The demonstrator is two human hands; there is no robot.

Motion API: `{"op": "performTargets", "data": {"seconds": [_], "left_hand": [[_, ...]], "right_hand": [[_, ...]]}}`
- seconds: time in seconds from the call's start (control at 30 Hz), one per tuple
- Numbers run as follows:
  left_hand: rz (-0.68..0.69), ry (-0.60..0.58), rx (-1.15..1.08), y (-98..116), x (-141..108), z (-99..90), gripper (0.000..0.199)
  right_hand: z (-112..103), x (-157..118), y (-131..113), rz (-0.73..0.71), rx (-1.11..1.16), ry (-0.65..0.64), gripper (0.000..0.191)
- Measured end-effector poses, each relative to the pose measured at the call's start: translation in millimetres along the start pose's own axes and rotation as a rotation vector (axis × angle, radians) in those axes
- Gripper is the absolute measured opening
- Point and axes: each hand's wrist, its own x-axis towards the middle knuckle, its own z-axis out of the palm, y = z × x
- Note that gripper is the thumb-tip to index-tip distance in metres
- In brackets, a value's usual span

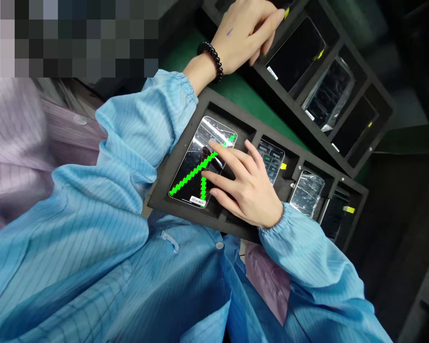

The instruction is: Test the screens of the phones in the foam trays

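A phone (186,176) lies in the left compartment of a black foam tray (250,233). Its lit screen is dark with two jagged green bands and reflections; a small white label sits at its lower edge. My right hand (246,186) is over this phone with fingers spread, at least one fingertip at the screen, and holds nothing. My left hand (245,35), with a black coiled band (214,59) at the wrist, is over the edge of a second foam tray (346,166). Its fingers are curled together, and anything inside them is hidden.
Further phones sit in the near tray: one with a lit menu (271,159), one in clear film (308,190). The far tray holds a dark phone (296,55) and a film-wrapped phone (331,93). Green table surface (253,107) shows between the trays. A person's pinkish sleeve (14,143) is at left.
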Motion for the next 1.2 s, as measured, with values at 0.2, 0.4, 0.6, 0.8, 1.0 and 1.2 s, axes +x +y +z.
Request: {"op": "performTargets", "data": {"seconds": [0.2,0.4,0.6,0.8,1.0,1.2], "left_hand": [[-0.036,-0.044,0.083,6.8,0.3,-5.5,0.067],[-0.074,-0.077,0.108,10.1,1.1,-6.3,0.060],[-0.088,-0.083,0.113,12.0,1.3,-7.8,0.068],[-0.103,-0.062,0.082,13.4,1.3,-7.8,0.050],[-0.102,-0.033,0.053,8.4,2.1,-3.4,0.048],[-0.091,-0.006,0.033,6.0,2.1,-1.3,0.049]], "right_hand": [[-0.3,14.2,11.9,0.007,-0.040,0.021,0.033],[-2.0,30.9,22.6,0.034,-0.066,0.009,0.035],[-3.8,49.0,32.9,0.085,-0.072,0.005,0.038],[-3.7,65.5,42.5,0.124,-0.053,0.008,0.042],[-2.6,69.4,46.1,0.139,-0.053,0.001,0.040],[-0.8,68.1,46.5,0.147,-0.039,0.006,0.040]]}}
